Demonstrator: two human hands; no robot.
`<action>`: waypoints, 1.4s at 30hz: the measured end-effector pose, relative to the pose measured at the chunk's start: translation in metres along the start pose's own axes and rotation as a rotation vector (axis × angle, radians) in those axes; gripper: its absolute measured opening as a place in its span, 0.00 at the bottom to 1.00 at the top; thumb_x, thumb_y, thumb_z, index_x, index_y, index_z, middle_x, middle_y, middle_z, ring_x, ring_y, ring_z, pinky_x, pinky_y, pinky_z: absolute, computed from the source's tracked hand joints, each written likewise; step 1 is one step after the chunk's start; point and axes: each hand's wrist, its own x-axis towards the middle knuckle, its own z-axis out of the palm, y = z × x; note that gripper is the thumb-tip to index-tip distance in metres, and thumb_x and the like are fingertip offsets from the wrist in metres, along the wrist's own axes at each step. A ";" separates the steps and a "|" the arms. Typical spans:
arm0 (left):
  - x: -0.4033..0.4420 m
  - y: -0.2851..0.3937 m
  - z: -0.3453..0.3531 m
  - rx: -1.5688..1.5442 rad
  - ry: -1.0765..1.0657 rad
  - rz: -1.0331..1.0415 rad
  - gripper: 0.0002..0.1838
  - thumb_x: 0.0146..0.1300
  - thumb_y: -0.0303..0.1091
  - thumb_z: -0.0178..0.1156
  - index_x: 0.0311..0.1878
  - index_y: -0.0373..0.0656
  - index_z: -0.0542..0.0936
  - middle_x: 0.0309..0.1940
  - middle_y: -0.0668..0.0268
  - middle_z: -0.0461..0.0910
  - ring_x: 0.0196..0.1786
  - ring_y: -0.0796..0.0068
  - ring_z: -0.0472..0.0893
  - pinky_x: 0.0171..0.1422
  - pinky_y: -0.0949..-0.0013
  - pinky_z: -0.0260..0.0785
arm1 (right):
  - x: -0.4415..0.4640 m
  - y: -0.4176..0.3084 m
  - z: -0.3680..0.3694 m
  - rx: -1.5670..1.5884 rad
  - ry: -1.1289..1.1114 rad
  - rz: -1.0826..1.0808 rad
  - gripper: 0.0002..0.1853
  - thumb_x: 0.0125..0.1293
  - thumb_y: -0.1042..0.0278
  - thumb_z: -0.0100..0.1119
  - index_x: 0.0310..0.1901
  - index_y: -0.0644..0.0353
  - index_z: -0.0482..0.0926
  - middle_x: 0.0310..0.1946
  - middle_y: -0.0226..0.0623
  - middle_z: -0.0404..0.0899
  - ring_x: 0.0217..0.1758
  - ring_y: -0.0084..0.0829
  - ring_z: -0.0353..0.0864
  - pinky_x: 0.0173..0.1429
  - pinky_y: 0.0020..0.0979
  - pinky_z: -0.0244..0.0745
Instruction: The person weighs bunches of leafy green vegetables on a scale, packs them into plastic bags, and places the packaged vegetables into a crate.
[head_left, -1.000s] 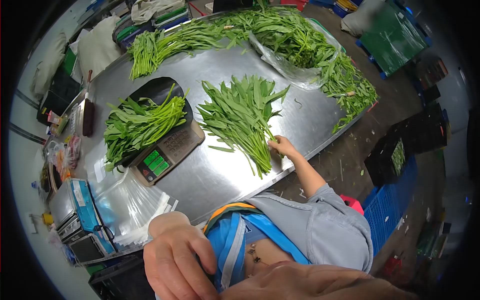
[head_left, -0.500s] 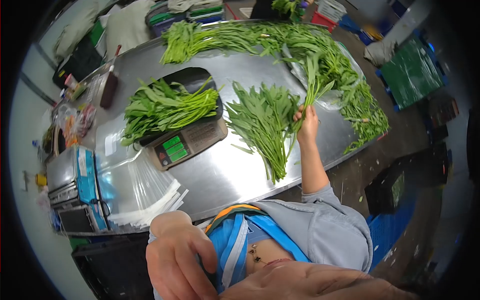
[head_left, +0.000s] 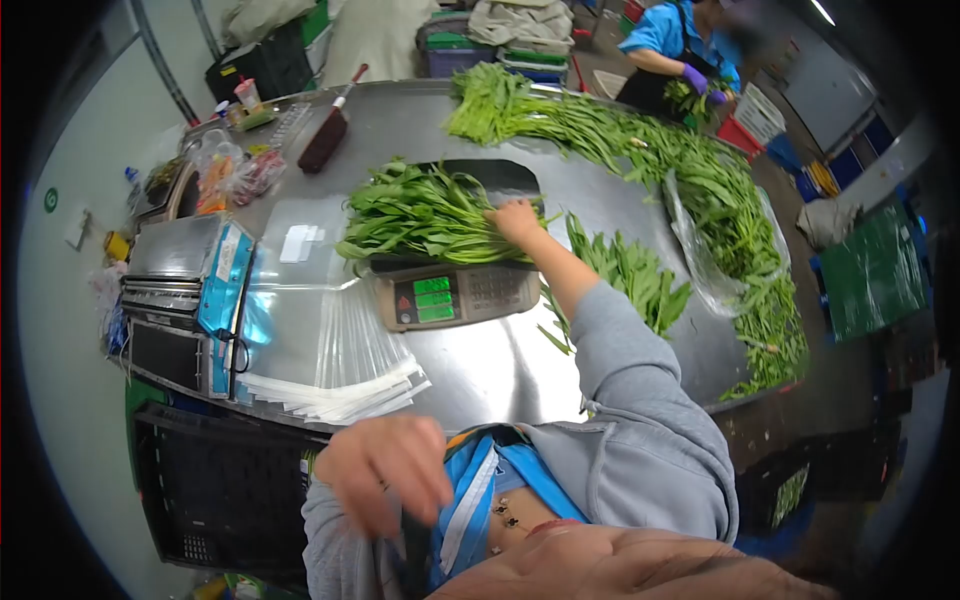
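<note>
My right hand (head_left: 515, 222) reaches out over the scale, its fingers closed on the stem ends of a bunch of water spinach (head_left: 420, 215). That bunch lies in the black pan (head_left: 510, 177) of a digital scale (head_left: 460, 297) with green lit figures. Just right of the scale, partly behind my sleeve, rests a second pile of water spinach (head_left: 630, 275) on the steel table (head_left: 470, 360). Close to my chest, my left hand (head_left: 390, 470) hangs in the air, slightly blurred, fingers loosely bent and apart with nothing seen in them.
Clear plastic bags (head_left: 340, 370) are stacked left of the scale, beside a blue-sided sealing machine (head_left: 190, 300). More greens (head_left: 720, 180) line the table's far and right edges. A brush (head_left: 328, 135) lies at the back. Across the table a co-worker (head_left: 675, 60) in purple gloves handles greens.
My right hand has moved left from the table pile to the bunch on the scale; the sprigs it held are no longer separately visible. The view has shifted, bringing the co-worker into sight.
</note>
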 end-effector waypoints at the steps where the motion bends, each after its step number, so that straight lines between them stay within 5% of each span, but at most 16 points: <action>1: -0.017 -0.008 -0.005 0.009 0.110 -0.005 0.08 0.56 0.36 0.57 0.34 0.42 0.77 0.41 0.53 0.76 0.44 0.56 0.76 0.40 0.62 0.64 | 0.000 0.004 -0.012 0.020 0.026 -0.021 0.20 0.56 0.68 0.48 0.51 0.42 0.72 0.41 0.37 0.73 0.48 0.37 0.70 0.52 0.40 0.61; 5: -0.109 -0.028 0.001 0.243 0.927 -0.324 0.07 0.53 0.28 0.56 0.36 0.40 0.77 0.38 0.55 0.76 0.43 0.60 0.75 0.45 0.63 0.65 | -0.045 0.005 -0.076 0.491 0.489 0.063 0.19 0.51 0.72 0.57 0.48 0.51 0.74 0.43 0.38 0.74 0.48 0.37 0.71 0.52 0.39 0.63; 9: -0.170 -0.042 -0.009 0.346 1.262 -0.683 0.09 0.51 0.25 0.56 0.38 0.40 0.76 0.37 0.58 0.76 0.43 0.66 0.75 0.47 0.67 0.65 | -0.120 0.011 -0.051 1.148 0.672 0.374 0.10 0.56 0.75 0.55 0.41 0.62 0.75 0.32 0.35 0.78 0.33 0.26 0.76 0.39 0.25 0.70; 12: -0.172 -0.049 -0.038 1.167 0.890 -1.057 0.18 0.47 0.27 0.60 0.44 0.40 0.74 0.40 0.63 0.76 0.46 0.67 0.74 0.50 0.68 0.63 | -0.177 -0.001 0.000 1.495 0.472 0.624 0.07 0.59 0.75 0.53 0.38 0.66 0.76 0.29 0.32 0.77 0.30 0.18 0.74 0.37 0.21 0.70; 19: -0.143 -0.069 -0.165 2.054 0.268 -0.911 0.26 0.42 0.27 0.64 0.49 0.45 0.72 0.47 0.59 0.74 0.52 0.58 0.71 0.57 0.59 0.57 | -0.202 -0.037 0.030 1.494 0.054 0.526 0.09 0.60 0.70 0.53 0.32 0.67 0.78 0.27 0.34 0.78 0.30 0.20 0.76 0.37 0.22 0.71; 22: -0.165 -0.064 -0.206 1.724 -0.199 -1.319 0.12 0.41 0.26 0.57 0.34 0.47 0.76 0.29 0.60 0.78 0.36 0.64 0.78 0.38 0.62 0.68 | -0.173 -0.059 0.025 1.697 -0.095 0.316 0.19 0.61 0.64 0.54 0.52 0.62 0.69 0.41 0.36 0.75 0.42 0.25 0.75 0.46 0.26 0.69; 24: -0.141 -0.078 -0.178 1.698 -0.318 -1.147 0.06 0.43 0.27 0.55 0.28 0.47 0.76 0.21 0.60 0.77 0.28 0.61 0.79 0.30 0.61 0.69 | -0.154 -0.068 0.031 1.939 -0.133 0.493 0.29 0.61 0.56 0.53 0.60 0.58 0.58 0.51 0.39 0.68 0.52 0.32 0.71 0.54 0.39 0.66; 25: -0.134 -0.096 -0.156 1.638 -0.379 -1.294 0.06 0.45 0.29 0.54 0.30 0.46 0.76 0.21 0.58 0.76 0.28 0.58 0.78 0.31 0.58 0.70 | -0.148 -0.071 0.030 2.136 -0.098 0.680 0.31 0.61 0.52 0.52 0.62 0.57 0.56 0.54 0.41 0.67 0.55 0.35 0.69 0.56 0.44 0.64; 27: -0.086 -0.119 -0.099 1.392 -0.381 -1.278 0.08 0.48 0.34 0.55 0.33 0.47 0.77 0.25 0.55 0.78 0.29 0.55 0.78 0.34 0.57 0.70 | -0.146 -0.060 0.026 2.766 -0.208 0.317 0.36 0.60 0.41 0.46 0.63 0.55 0.53 0.60 0.42 0.60 0.59 0.41 0.64 0.56 0.46 0.64; 28: -0.057 -0.118 -0.086 1.196 -0.466 -1.277 0.11 0.51 0.36 0.55 0.38 0.47 0.77 0.29 0.54 0.78 0.31 0.55 0.78 0.36 0.58 0.70 | -0.146 -0.066 0.001 2.805 0.061 0.443 0.37 0.59 0.38 0.46 0.63 0.54 0.54 0.60 0.43 0.60 0.61 0.41 0.62 0.57 0.47 0.62; 30: -0.033 -0.116 -0.101 1.033 -0.107 -1.111 0.15 0.51 0.41 0.59 0.42 0.45 0.78 0.29 0.55 0.79 0.31 0.59 0.79 0.39 0.63 0.71 | -0.154 -0.057 0.011 2.841 0.112 0.583 0.32 0.60 0.42 0.47 0.59 0.58 0.61 0.54 0.43 0.68 0.56 0.41 0.68 0.57 0.44 0.65; 32: -0.043 -0.117 -0.141 1.144 0.614 -1.038 0.15 0.55 0.37 0.57 0.43 0.39 0.77 0.33 0.58 0.80 0.33 0.66 0.79 0.40 0.69 0.70 | -0.186 -0.038 0.019 2.951 -0.068 0.418 0.29 0.61 0.46 0.46 0.55 0.62 0.66 0.49 0.42 0.73 0.50 0.41 0.74 0.55 0.42 0.68; 34: -0.110 -0.127 -0.191 1.614 0.761 -0.720 0.13 0.55 0.35 0.56 0.42 0.39 0.77 0.35 0.60 0.80 0.37 0.64 0.79 0.40 0.69 0.70 | -0.206 -0.034 0.009 2.859 0.023 0.566 0.29 0.61 0.45 0.47 0.55 0.61 0.66 0.50 0.42 0.73 0.49 0.38 0.74 0.55 0.40 0.69; 37: -0.186 -0.156 -0.176 0.520 1.041 -1.404 0.16 0.58 0.39 0.55 0.46 0.41 0.76 0.41 0.69 0.77 0.42 0.76 0.76 0.46 0.69 0.68 | -0.228 -0.030 0.020 2.698 0.027 0.703 0.28 0.59 0.51 0.53 0.57 0.58 0.65 0.51 0.40 0.72 0.50 0.34 0.74 0.54 0.36 0.70; 39: -0.209 -0.187 -0.140 -0.279 1.184 -1.284 0.22 0.61 0.47 0.52 0.53 0.44 0.71 0.49 0.66 0.75 0.50 0.73 0.74 0.53 0.66 0.67 | -0.229 -0.032 0.019 2.283 0.042 0.750 0.29 0.57 0.57 0.57 0.58 0.60 0.62 0.51 0.39 0.71 0.49 0.31 0.74 0.51 0.33 0.70; 42: -0.176 -0.218 -0.090 -0.326 1.107 -1.128 0.24 0.57 0.39 0.58 0.56 0.42 0.67 0.49 0.65 0.73 0.51 0.71 0.74 0.55 0.66 0.67 | -0.226 -0.042 0.016 1.378 0.095 0.749 0.39 0.48 0.57 0.64 0.60 0.62 0.57 0.49 0.41 0.72 0.47 0.35 0.74 0.51 0.32 0.68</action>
